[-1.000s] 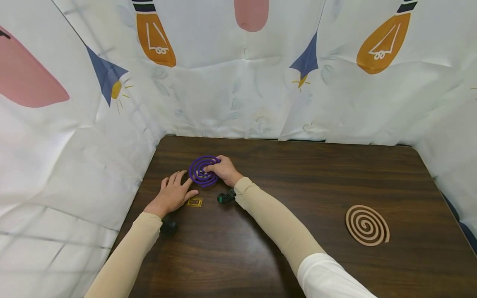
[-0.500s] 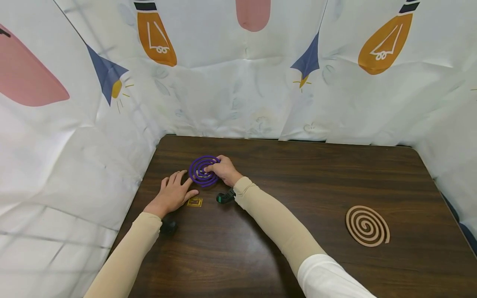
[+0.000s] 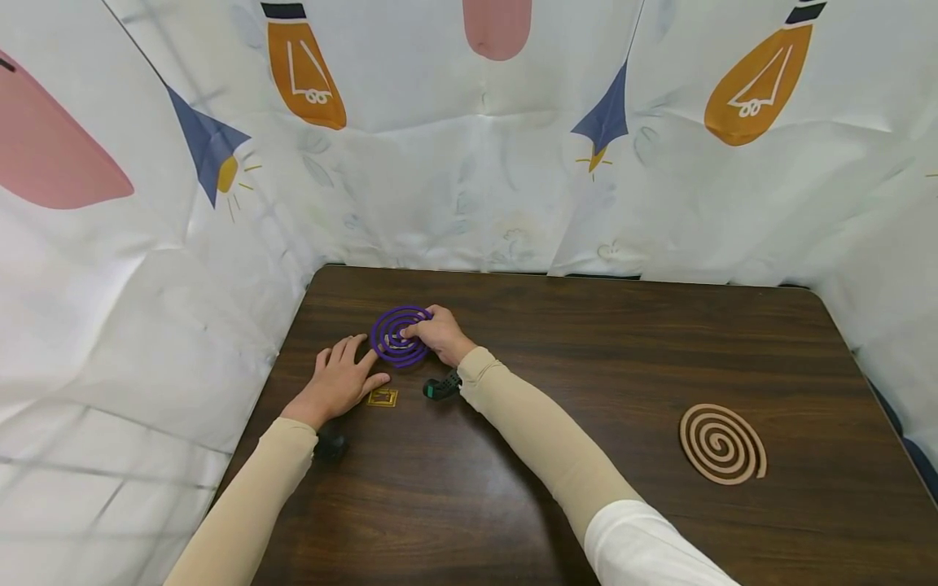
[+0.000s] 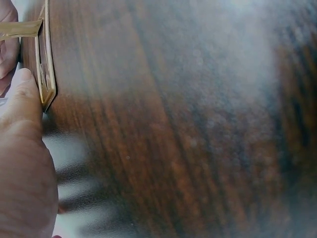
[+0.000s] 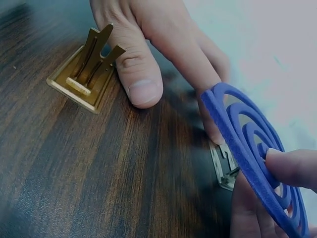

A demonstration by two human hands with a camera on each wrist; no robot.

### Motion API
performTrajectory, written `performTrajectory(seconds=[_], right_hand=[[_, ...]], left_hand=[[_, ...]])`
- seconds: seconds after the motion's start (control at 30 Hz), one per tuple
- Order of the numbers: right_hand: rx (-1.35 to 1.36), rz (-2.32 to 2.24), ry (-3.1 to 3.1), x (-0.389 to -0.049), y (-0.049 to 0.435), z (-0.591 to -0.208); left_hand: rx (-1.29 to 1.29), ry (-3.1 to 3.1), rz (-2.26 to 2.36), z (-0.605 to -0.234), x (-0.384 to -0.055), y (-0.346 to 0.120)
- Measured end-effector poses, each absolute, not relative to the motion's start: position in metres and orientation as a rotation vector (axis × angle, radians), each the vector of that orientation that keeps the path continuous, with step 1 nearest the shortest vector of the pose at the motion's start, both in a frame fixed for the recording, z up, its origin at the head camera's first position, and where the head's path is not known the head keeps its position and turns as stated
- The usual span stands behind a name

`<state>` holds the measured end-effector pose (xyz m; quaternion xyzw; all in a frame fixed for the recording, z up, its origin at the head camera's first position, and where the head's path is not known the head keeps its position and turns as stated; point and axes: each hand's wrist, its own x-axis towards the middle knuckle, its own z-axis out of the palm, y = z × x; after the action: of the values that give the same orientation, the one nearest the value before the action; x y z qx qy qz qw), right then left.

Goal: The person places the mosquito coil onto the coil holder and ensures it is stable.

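Observation:
My right hand (image 3: 443, 335) pinches a purple mosquito coil (image 5: 237, 148) between thumb and fingers. In the right wrist view the coil is tilted, its face turned away to the right. Beneath it lies a small silver metal coil stand (image 5: 217, 166), partly hidden by the coil. My left hand (image 3: 339, 387) rests on the table with fingers spread, its index fingertip right at the silver stand's edge. Beside the left thumb (image 5: 141, 84) stands a gold metal coil stand (image 3: 383, 398), its prongs bent upward.
A tan mosquito coil (image 3: 721, 443) lies flat on the right part of the dark wooden table (image 3: 557, 325). Dark wrist devices show under both forearms, one by the right wrist (image 3: 442, 387). A white printed curtain (image 3: 476, 187) encloses the table's back and sides.

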<state>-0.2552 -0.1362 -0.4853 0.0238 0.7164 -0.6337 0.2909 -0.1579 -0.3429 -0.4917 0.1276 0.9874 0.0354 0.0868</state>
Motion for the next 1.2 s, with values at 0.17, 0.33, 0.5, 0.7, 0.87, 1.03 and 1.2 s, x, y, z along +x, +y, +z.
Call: performTrajectory(seconds=[0.17,0.33,0.5,0.7,0.87,1.03,1.2], right_hand=[[0.072,-1.716,1.867,-0.256,-0.134,-0.486],[0.088,-1.749,1.803,-0.257,-0.132,-0.489],[0.1,-1.771,1.767,-0.256,-0.131,-0.488],[0.106,-1.792,1.741,-0.255,-0.13,-0.484],[0.099,-1.778,1.727,-0.256,-0.124,-0.48],[0.143,-1.786,1.698,-0.257,-0.12,-0.478],[0.171,-1.777,1.684,-0.257,-0.116,-0.478]], left_hand=[[0.382,2.94,0.119,-0.491,-0.157,-0.343],[0.388,2.945,0.137,-0.492,-0.157,-0.343],[0.392,2.948,0.145,-0.492,-0.155,-0.343],[0.402,2.962,0.182,-0.492,-0.155,-0.345],[0.419,2.963,0.188,-0.491,-0.155,-0.343],[0.42,2.954,0.192,-0.491,-0.155,-0.344],[0.404,2.93,0.213,-0.494,-0.155,-0.347]])
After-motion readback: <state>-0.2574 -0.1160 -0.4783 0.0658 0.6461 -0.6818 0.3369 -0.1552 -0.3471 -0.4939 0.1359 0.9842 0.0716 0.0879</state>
